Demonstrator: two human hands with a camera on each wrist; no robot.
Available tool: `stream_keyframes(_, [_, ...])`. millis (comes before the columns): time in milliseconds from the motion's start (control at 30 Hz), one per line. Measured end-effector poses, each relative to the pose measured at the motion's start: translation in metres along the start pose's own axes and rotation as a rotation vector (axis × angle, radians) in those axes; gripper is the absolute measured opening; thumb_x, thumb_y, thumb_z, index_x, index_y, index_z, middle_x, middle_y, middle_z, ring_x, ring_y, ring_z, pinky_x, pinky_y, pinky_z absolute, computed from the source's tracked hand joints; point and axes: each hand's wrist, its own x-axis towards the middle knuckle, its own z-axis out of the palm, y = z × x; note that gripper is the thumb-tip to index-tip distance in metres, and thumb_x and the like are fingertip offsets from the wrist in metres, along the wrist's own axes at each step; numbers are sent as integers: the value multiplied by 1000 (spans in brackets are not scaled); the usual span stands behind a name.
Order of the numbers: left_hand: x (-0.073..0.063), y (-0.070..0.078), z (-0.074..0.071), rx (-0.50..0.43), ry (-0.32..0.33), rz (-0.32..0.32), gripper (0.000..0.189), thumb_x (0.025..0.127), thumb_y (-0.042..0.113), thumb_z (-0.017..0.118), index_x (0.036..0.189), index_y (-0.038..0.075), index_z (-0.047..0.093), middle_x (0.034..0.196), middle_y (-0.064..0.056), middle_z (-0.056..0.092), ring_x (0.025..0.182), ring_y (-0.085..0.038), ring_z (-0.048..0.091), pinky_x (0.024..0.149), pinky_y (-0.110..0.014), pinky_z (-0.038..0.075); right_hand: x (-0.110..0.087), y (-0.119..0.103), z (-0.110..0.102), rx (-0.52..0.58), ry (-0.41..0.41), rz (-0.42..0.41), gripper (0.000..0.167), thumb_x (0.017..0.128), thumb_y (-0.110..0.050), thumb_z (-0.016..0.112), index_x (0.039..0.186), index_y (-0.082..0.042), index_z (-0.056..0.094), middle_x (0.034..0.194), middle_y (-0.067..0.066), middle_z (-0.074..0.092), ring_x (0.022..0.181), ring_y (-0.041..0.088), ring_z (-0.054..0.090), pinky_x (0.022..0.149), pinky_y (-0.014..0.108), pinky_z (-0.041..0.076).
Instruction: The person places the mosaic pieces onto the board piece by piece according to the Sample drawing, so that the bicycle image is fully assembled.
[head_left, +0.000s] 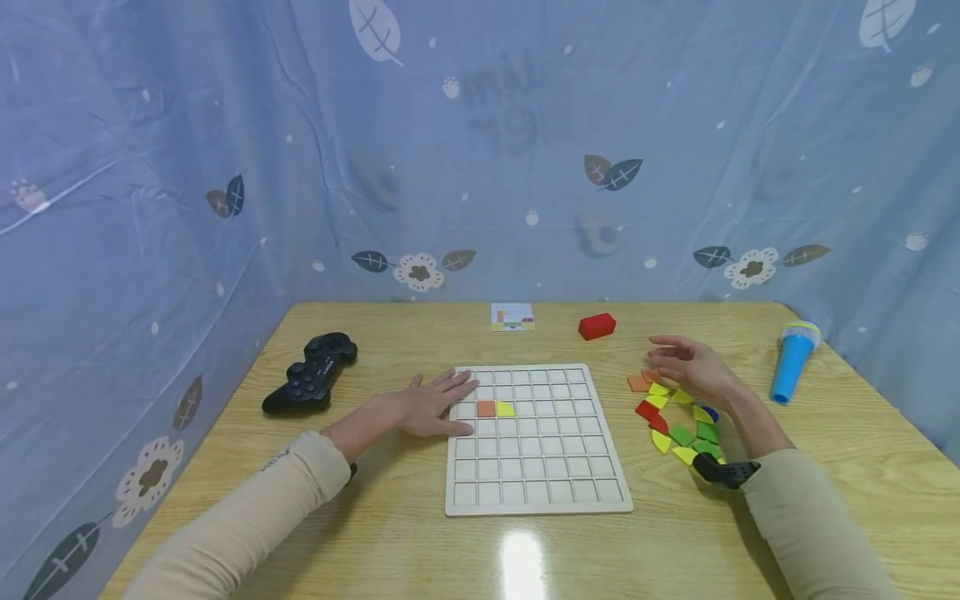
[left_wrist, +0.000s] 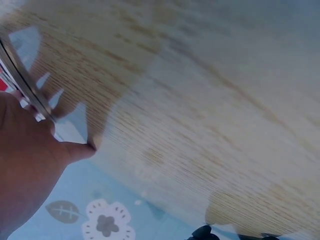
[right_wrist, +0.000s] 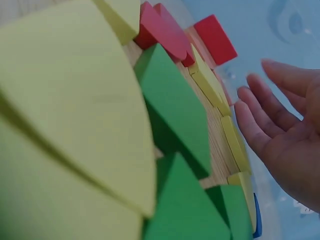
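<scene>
A white grid board [head_left: 543,471] lies flat on the table, its squares marked off by raised lines. An orange square tile [head_left: 487,408] and a yellow quarter-circle tile [head_left: 505,409] sit side by side in it. My left hand [head_left: 435,407] rests on the board's left edge with fingers spread. To the right of the board lies a loose group of tiles, among them a green tile [head_left: 681,435], a red tile [head_left: 647,410] and a yellow tile [head_left: 661,441]. Over its far side hovers my right hand [head_left: 697,371], fingers loosely bent, holding nothing.
A small printed card [head_left: 512,317] and a red block [head_left: 597,326] lie toward the back of the table. At the left is a black game controller [head_left: 311,375]; at the far right, a blue toy microphone [head_left: 793,364]. A blue curtain [head_left: 480,183] hangs behind.
</scene>
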Motion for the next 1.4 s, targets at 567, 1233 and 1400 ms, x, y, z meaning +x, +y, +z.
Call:
stream_keyframes(567, [2, -1, -1, 24, 6, 9, 84, 90, 69, 39, 155, 30, 2, 159, 7, -4, 143, -16, -9, 109, -60, -1, -5, -3, -5, -331, -101, -97, 47, 93, 12, 48, 139, 8, 40, 133, 33, 44, 120, 49, 44, 85, 30, 51])
stream_keyframes(1233, [2, -1, 1, 24, 7, 8, 84, 90, 69, 39, 155, 28, 3, 159, 5, -3, 143, -18, -8, 108, -61, 0, 4, -3, 4, -536, -59, -158, 39, 92, -1, 62, 129, 9, 52, 118, 26, 57, 105, 40, 56, 81, 36, 52])
stream_keyframes(1400, [-1, 2, -1, 18, 8, 24, 85, 91, 67, 39, 155, 24, 5, 160, 0, -1, 144, -22, -6, 108, -62, 1, 5, -6, 7, -560, -50, -145, 38, 91, -4, 64, 127, 8, 54, 113, 23, 60, 100, 37, 58, 79, 34, 52])
